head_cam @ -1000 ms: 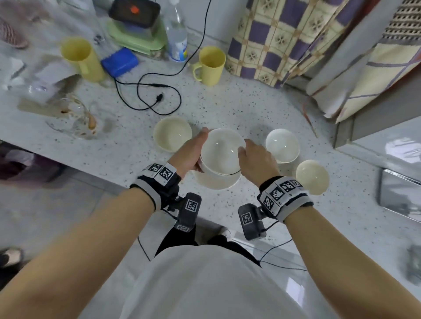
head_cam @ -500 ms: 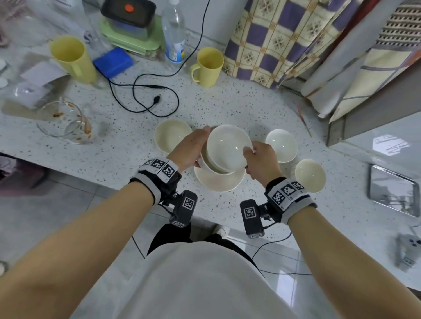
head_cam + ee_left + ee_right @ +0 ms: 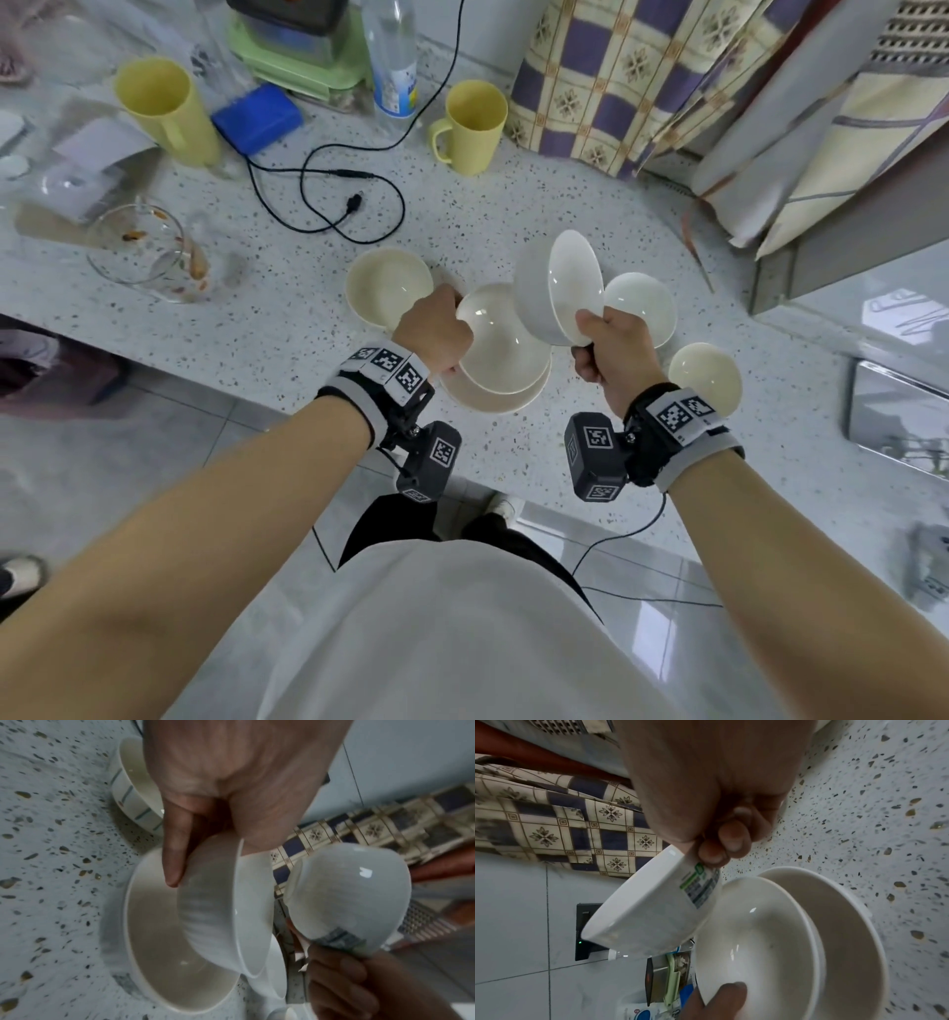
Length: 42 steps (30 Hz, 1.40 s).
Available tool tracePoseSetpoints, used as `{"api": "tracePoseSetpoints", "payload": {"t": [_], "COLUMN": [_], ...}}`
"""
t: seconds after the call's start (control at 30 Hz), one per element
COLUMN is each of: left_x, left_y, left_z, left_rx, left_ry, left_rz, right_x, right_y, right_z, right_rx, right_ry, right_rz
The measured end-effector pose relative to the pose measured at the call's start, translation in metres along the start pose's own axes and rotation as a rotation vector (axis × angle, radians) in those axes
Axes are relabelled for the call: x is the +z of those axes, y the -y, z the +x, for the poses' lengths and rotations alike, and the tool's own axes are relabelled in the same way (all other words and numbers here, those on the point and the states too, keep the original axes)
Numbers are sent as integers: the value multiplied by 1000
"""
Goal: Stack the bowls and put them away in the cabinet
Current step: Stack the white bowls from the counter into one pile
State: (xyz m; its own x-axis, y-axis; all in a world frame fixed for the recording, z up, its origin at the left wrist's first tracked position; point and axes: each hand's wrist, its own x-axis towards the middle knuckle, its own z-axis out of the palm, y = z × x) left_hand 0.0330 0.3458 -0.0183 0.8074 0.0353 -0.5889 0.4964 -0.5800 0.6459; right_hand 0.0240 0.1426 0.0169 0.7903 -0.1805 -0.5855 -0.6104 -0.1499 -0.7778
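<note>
My left hand [image 3: 452, 329] pinches the rim of a white bowl [image 3: 500, 349], which sits tilted in a wider cream bowl [image 3: 493, 403] on the speckled counter [image 3: 287, 308]. In the left wrist view, fingers [image 3: 174, 862] lie on this bowl's [image 3: 221, 912] outside. My right hand [image 3: 590, 334] pinches the rim of another white bowl [image 3: 560, 293], held in the air on its side. Its outside bears a green label [image 3: 700, 886]. Three more bowls stand around: a cream one [image 3: 387, 285] at left, a white one [image 3: 644, 303] behind my right hand, a cream one [image 3: 706, 377] at right.
Two yellow mugs [image 3: 475, 126] [image 3: 164, 108], a blue box [image 3: 257, 118], a water bottle [image 3: 393, 61], a green container [image 3: 298, 56] and a looped black cable [image 3: 354, 205] lie at the back. A glass jug [image 3: 149, 252] stands left. A checked cloth [image 3: 631, 77] hangs behind.
Both hands held nested white bowls together over the cream bowl. Now my right hand has pulled the upper bowl away up and right, tipped on its side; my left keeps the lower one.
</note>
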Motion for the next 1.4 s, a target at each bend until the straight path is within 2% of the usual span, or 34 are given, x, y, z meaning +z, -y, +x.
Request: {"api": "tracePoseSetpoints", "payload": {"t": [0.23, 0.4, 0.67, 0.93, 1.07, 1.13, 1.23, 1.4], "left_x": [16, 22, 21, 12, 2, -2, -5, -5], "left_y": [3, 8, 15, 27, 43, 50, 59, 60], "left_z": [13, 21, 21, 20, 21, 26, 28, 27], "left_rx": [172, 256, 285, 348, 307, 282, 318, 355], "left_ry": [-147, -183, -170, -251, -258, -197, -137, -168], "left_rz": [676, 924, 915, 966, 738, 603, 555, 525], "right_x": [-13, -15, -4, 17, 34, 40, 49, 63], "right_y": [-13, -23, -39, -35, -32, -33, -33, -33], "right_z": [11, 21, 26, 25, 31, 34, 34, 35], "right_rx": [-33, -100, -261, -324, -304, -301, -262, -216], "right_ry": [28, 48, 108, 157, 129, 105, 70, 42], "right_rz": [-35, -152, -563, -829, -1028, -1073, -1148, -1235]}}
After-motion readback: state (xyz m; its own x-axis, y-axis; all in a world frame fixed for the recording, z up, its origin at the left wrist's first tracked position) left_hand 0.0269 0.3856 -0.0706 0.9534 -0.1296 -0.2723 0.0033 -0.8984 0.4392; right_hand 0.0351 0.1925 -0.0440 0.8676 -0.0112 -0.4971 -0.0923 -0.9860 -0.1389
